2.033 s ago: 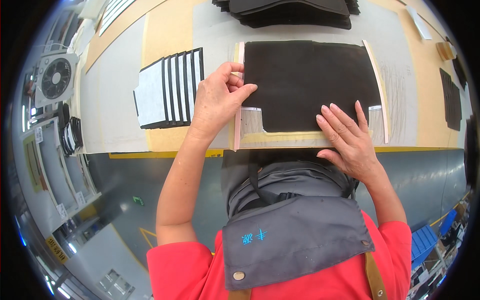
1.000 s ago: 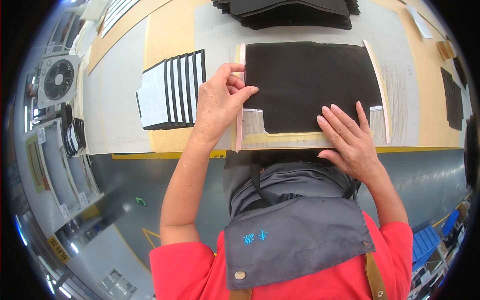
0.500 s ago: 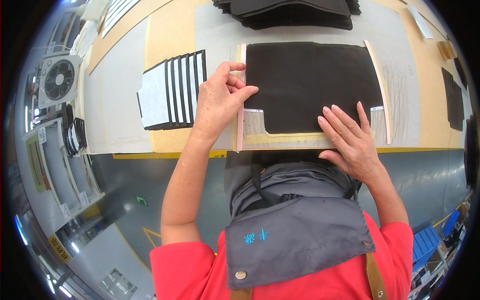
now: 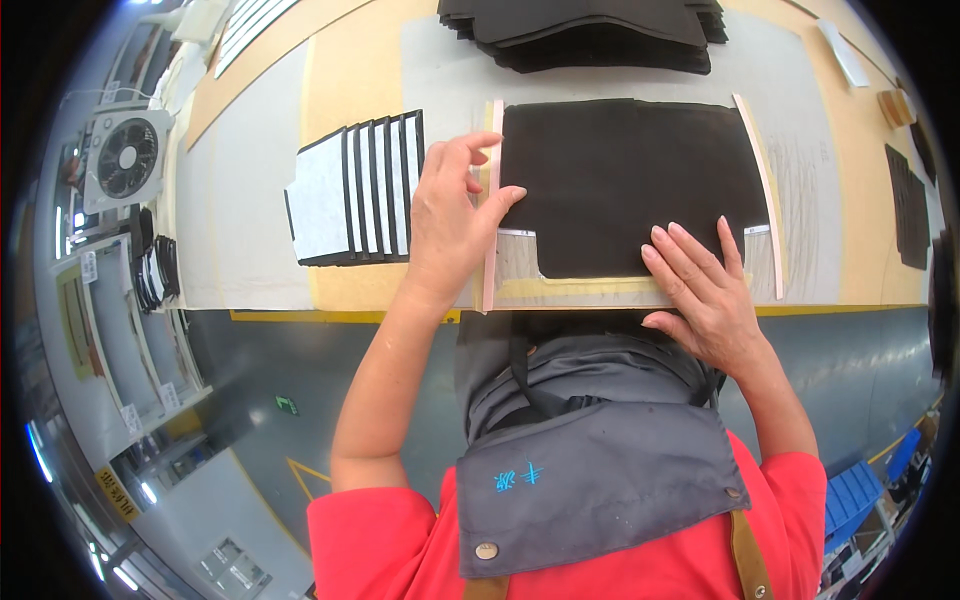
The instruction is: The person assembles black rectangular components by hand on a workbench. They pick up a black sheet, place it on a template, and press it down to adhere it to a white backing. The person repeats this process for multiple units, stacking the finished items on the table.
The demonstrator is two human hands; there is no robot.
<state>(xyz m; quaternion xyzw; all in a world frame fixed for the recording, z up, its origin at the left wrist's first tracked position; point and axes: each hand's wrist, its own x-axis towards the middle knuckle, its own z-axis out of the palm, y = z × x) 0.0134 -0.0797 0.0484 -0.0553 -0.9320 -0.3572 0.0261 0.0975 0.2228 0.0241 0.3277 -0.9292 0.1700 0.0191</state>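
A black sheet of fabric or leather-like material (image 4: 620, 180) lies flat on the table, notched at its two near corners. Pale pink strips run along both sides of it, the left strip (image 4: 490, 270) and the right strip (image 4: 765, 195). My left hand (image 4: 455, 205) is at the sheet's left edge, thumb tip on the black material and index finger over the strip; its fingers are curved and apart. Flat on the near right part of the sheet rests my right hand (image 4: 705, 295), fingers stretched out. Neither hand grips anything.
To the left lies a fanned row of white pieces with black edges (image 4: 360, 190). A thick stack of black pieces (image 4: 590, 35) stands at the back. On the right are a small wooden block (image 4: 895, 107) and more black pieces (image 4: 907, 205). A fan (image 4: 127, 157) is far left.
The whole view has shifted a little, so the table appears slightly lower and further right. Both hands keep about the same places on the black sheet.
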